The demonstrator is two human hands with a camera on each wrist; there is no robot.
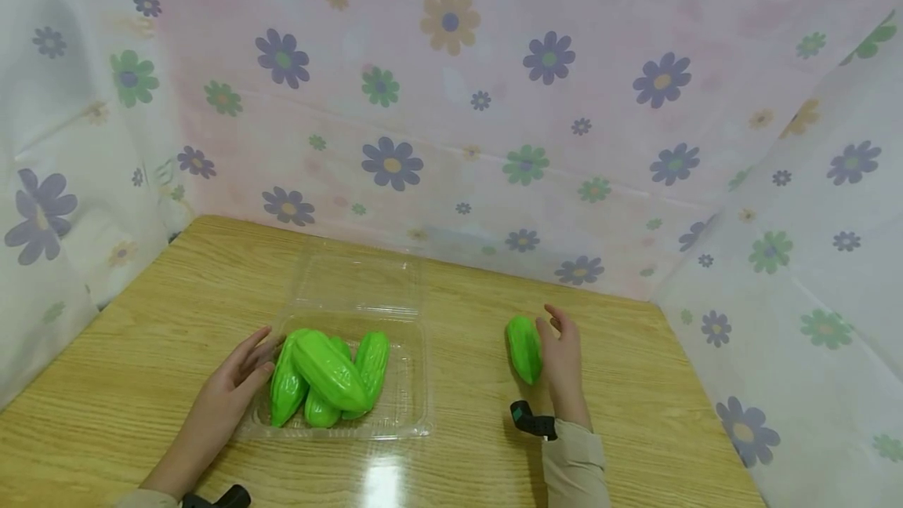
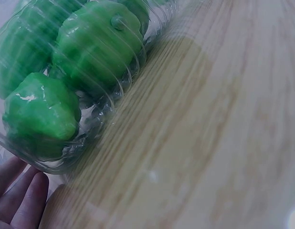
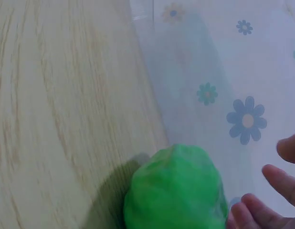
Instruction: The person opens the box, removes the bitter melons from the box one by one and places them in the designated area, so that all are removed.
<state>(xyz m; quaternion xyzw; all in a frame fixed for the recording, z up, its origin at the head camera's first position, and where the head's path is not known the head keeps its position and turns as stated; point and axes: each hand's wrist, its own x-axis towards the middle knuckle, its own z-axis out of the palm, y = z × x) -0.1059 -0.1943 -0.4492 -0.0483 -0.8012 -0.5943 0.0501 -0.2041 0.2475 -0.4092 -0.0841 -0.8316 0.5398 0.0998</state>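
Head view: note left hand [image 1: 229, 390] at the left wall of a clear container [image 1: 409, 390], fingers extended, thumb parted from them; count at least four green ribbed pieces [image 1: 331, 371] heaped inside the container, one slantwise on top of others; note lid [image 1: 360, 284] folded back on the far side; find single green piece [image 1: 523, 350] on the wooden table [image 1: 466, 453], well apart to the right of the container; record right hand [image 1: 562, 351] just beside the right edge of that piece, fingers loosely spread; cannot tell contact from mere nearness; note black device [image 1: 532, 422] at the right wrist, above a beige sleeve [image 1: 574, 465]; log flowered cloth [image 1: 451, 100] behind the table and at both sides.

Left wrist view: see heaped pieces through the clear container wall, rounded ends toward the camera, one with a small nub; note left fingers [image 2: 33, 204] at the lower corner of the container, close together, straight rather than curled; cannot confirm firmness of touch.

Right wrist view: see single piece at the bottom edge, partly cut off, shadow on the wood to its left; note right fingers [image 3: 281, 182] to its right, parted, nearest fingertip right beside the green surface.
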